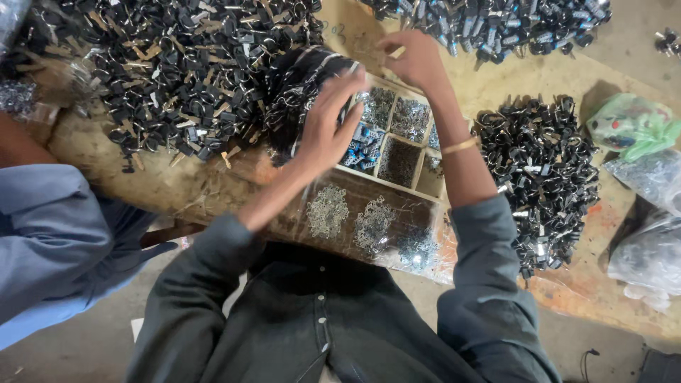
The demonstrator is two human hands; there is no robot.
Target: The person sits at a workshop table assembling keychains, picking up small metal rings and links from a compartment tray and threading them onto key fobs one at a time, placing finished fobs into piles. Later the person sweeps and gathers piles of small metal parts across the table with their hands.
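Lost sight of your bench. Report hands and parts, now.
Left hand spread open over the divided tray, against a black bundle. Right hand raised beyond the tray, grip unclear. Heaps of black parts all round.

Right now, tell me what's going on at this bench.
A person in a dark shirt works over a wooden compartment tray of small metal parts. The left hand rests on a bundle of black pieces; the right hand is raised beyond it, fingers pinched. Heaps of black keys surround them.
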